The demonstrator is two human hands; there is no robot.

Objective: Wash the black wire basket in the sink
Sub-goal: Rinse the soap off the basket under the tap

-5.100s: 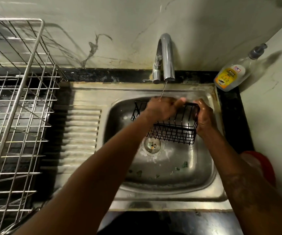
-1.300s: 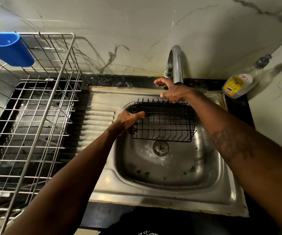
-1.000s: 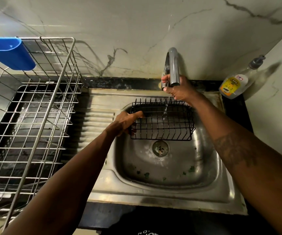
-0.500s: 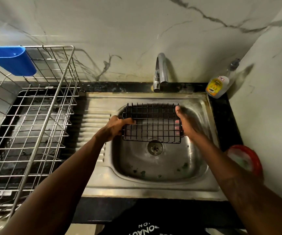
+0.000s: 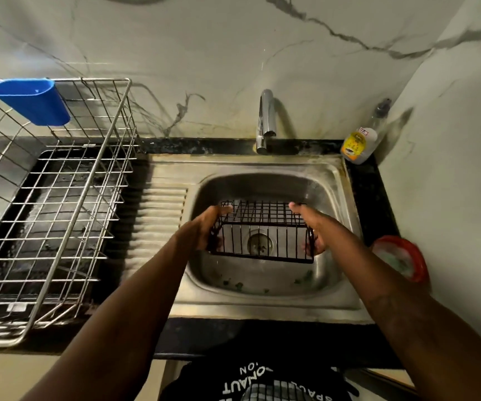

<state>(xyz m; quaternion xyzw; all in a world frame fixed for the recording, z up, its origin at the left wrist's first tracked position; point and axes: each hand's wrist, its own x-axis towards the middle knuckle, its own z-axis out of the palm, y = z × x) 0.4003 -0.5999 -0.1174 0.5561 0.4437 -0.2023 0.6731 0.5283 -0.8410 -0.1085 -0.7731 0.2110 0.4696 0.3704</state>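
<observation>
**Over the sink bowl: basket up in both hands, looked like the drain-off stage**

Over the sink (image 5: 262, 309) the black wire basket (image 5: 262, 225) hung clear of the steel, roughly above the drain (image 5: 260, 243), touching neither wall nor bottom as far as I could see. The left hand (image 5: 204, 231) had one short end and the right hand (image 5: 313, 227) the other. Each grip was closed round the end wires, thumb on the upper rim and fingers curled in beneath.

No stream showed at the tap (image 5: 266, 117), so my guess was rinsing was done and this was the shake-off, tho I couldn't be sure.

To do that bit well, I'd have said:
- hold by both ends as it was, since a one-handed hold would let the frame swing into the steel;
- tip one corner low so water runs to a single point, w/ short shakes inside the bowl, not over the worktop (image 5: 373, 198);
- stay above the green scraps (image 5: 235, 283) on the bottom, or they'd catch in the mesh;
- check the crossings and corners, where grime prob. hides, before it goes to the dish rack (image 5: 59, 215) on the left.

As for the basket: rectangular, fairly shallow, thin black wires in close upright bars w/ a few horizontals and a heavier rim. It was tilted so one long side faced me and the drain showed straight thru it. Wires looked straight, nothing bent. Picture was a bit soft, so whether suds or dirt remained I couldn't tell.
</observation>
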